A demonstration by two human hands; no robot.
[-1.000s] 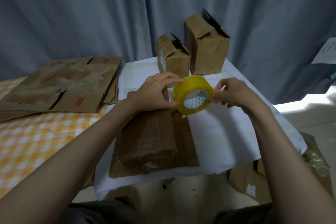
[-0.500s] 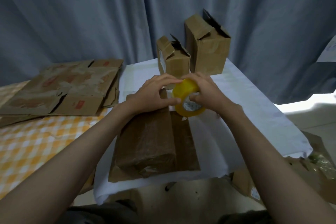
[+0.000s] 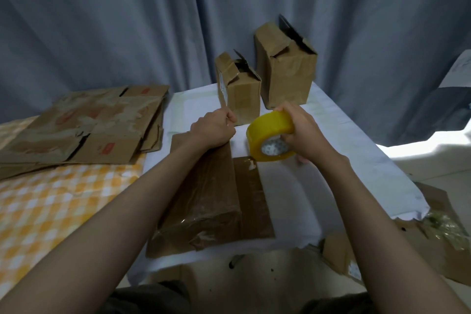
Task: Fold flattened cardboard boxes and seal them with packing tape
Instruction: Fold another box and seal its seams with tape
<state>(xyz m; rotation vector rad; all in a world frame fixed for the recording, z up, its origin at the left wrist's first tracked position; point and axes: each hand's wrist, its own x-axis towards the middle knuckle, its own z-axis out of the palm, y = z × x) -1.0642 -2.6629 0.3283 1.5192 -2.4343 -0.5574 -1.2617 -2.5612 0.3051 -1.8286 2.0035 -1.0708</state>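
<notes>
A yellow packing tape roll [image 3: 270, 138] hangs just above the white-covered table [image 3: 339, 160], gripped by my right hand [image 3: 304, 132] with fingers through its core. A brown cardboard box [image 3: 204, 191], glossy with tape, lies flat in front of me with one flap [image 3: 251, 196] spread out to its right. My left hand [image 3: 214, 130] rests at the box's far end. Its thumb and forefinger are pinched together, apparently on the tape's loose end; the clear strip itself is hard to see. The roll sits a little to the right of that hand.
Two folded boxes stand at the table's back, a small one [image 3: 239, 94] and a taller one [image 3: 288, 71]. A pile of flattened cardboard [image 3: 84, 130] lies at the left on an orange checked cloth [image 3: 51, 201]. More cardboard [image 3: 438, 250] lies on the floor at the right. A grey curtain hangs behind.
The roll passed from my left hand to my right, which moved it right and slightly towards me. My left hand shifted left to the box's far end, fingers pinched.
</notes>
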